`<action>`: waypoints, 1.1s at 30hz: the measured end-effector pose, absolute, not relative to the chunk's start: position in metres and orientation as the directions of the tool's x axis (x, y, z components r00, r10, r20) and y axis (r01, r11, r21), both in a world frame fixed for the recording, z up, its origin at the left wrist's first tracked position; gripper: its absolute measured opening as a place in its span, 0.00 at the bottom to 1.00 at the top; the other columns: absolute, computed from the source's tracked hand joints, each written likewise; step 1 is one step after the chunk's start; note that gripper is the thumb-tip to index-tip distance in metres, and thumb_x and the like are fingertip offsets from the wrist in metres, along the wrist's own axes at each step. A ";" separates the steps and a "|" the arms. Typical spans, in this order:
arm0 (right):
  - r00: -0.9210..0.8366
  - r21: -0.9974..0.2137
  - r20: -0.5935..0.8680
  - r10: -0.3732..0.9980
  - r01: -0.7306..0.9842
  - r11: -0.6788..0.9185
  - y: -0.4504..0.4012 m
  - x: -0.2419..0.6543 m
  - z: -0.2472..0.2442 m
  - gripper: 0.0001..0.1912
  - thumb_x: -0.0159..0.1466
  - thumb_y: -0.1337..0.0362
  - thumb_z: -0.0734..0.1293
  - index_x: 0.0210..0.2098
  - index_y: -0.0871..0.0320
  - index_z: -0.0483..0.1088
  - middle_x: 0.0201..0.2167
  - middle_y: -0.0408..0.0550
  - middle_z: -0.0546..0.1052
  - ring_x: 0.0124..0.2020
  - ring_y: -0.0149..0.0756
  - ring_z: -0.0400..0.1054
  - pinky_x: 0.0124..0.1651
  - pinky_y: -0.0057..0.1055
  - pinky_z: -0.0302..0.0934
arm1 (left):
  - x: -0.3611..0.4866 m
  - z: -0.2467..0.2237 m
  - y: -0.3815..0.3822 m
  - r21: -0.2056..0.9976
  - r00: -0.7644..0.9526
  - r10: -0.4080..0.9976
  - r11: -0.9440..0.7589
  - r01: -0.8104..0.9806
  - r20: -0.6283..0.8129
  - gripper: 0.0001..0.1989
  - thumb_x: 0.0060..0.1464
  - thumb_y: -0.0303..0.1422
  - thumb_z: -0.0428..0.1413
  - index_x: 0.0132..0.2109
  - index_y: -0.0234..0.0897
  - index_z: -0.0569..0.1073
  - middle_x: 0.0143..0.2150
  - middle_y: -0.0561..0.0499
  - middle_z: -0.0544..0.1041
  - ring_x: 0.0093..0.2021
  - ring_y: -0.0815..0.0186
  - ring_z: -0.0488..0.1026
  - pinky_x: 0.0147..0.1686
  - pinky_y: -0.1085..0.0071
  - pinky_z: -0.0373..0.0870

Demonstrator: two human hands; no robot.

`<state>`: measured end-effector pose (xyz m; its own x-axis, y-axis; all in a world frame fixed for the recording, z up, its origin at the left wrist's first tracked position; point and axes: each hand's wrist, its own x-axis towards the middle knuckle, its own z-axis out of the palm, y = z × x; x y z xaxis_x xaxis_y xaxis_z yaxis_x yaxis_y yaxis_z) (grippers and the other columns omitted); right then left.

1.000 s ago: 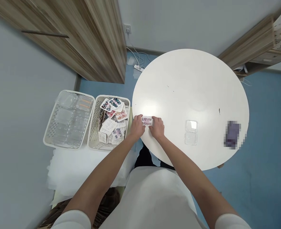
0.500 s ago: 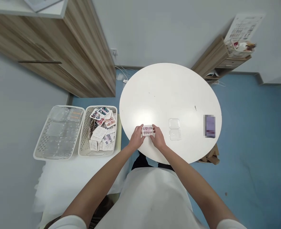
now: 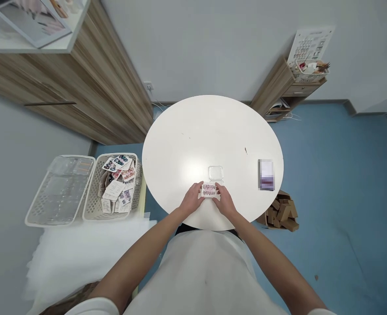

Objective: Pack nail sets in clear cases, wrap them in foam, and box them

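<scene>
Between both hands I hold a small white card of press-on nails (image 3: 209, 190), with two rows of pinkish nails facing up. My left hand (image 3: 192, 198) grips its left edge, fingers closed on it. At the right edge, my right hand (image 3: 225, 200) is closed on it the same way. Just behind the card lies an open clear plastic case (image 3: 216, 172). Its nearer half is partly covered by the card and my right fingers. I cannot tell whether the card touches the case.
The round white table (image 3: 213, 131) bears a blurred purple and white block (image 3: 266, 175) on its right. Left of it stand a basket of nail cards (image 3: 93, 210) and a basket of clear cases (image 3: 32, 218). A box of brown cardboard pieces (image 3: 283, 210) is on the floor at right.
The nail card has moved right relative to the table, from beside the clear case to over its nearer half. Both hands keep hold of it. The head view has shifted too.
</scene>
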<state>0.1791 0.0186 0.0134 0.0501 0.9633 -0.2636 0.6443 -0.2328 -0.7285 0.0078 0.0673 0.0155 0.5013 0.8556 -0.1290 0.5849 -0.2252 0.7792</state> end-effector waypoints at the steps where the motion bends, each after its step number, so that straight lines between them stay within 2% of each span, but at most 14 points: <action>1: 0.040 -0.730 -0.273 0.961 0.642 -0.234 0.018 0.186 0.011 0.31 0.55 0.70 0.60 0.57 0.51 0.51 0.43 0.48 0.66 0.40 0.38 0.63 0.44 0.42 0.62 | 0.014 0.014 0.066 0.773 0.501 0.854 -0.222 0.595 -0.141 0.30 0.46 0.25 0.53 0.56 0.42 0.55 0.42 0.49 0.66 0.39 0.64 0.67 0.40 0.62 0.68; 6: -0.024 -0.746 -0.297 0.954 0.630 -0.216 0.020 0.218 0.001 0.30 0.54 0.69 0.61 0.55 0.52 0.52 0.43 0.48 0.66 0.45 0.41 0.60 0.46 0.42 0.60 | 0.039 0.008 0.065 0.720 0.479 0.853 -0.199 0.665 -0.207 0.29 0.45 0.28 0.56 0.55 0.40 0.57 0.45 0.47 0.66 0.44 0.60 0.66 0.43 0.59 0.67; 13: -0.088 -0.725 -0.290 0.953 0.670 -0.158 0.030 0.241 -0.012 0.30 0.52 0.67 0.65 0.54 0.54 0.55 0.50 0.52 0.61 0.52 0.46 0.54 0.50 0.45 0.56 | 0.059 0.000 0.064 0.632 0.393 0.874 -0.136 0.763 -0.285 0.30 0.42 0.28 0.58 0.54 0.40 0.59 0.47 0.45 0.64 0.49 0.57 0.63 0.45 0.59 0.65; 19: -0.124 -0.712 -0.300 0.946 0.689 -0.136 0.034 0.242 -0.018 0.29 0.53 0.67 0.64 0.53 0.54 0.55 0.49 0.51 0.63 0.51 0.46 0.57 0.50 0.45 0.55 | 0.062 -0.006 0.061 0.642 0.357 0.875 -0.072 0.763 -0.326 0.31 0.44 0.26 0.57 0.56 0.42 0.57 0.49 0.46 0.62 0.48 0.60 0.65 0.45 0.61 0.65; 33: -0.117 -0.663 -0.343 0.932 0.733 -0.152 0.042 0.241 -0.016 0.29 0.52 0.67 0.65 0.53 0.55 0.55 0.47 0.50 0.65 0.46 0.41 0.61 0.47 0.39 0.57 | 0.062 -0.013 0.064 0.681 0.375 0.863 -0.050 0.731 -0.339 0.31 0.45 0.25 0.55 0.57 0.41 0.56 0.47 0.46 0.62 0.43 0.63 0.68 0.42 0.65 0.67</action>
<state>0.2412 0.0417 -0.0155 -0.1168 0.9320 -0.3432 0.7332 -0.1522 -0.6628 0.0618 0.0638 -0.0134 0.3747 0.8629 -0.3391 0.7307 -0.0497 0.6809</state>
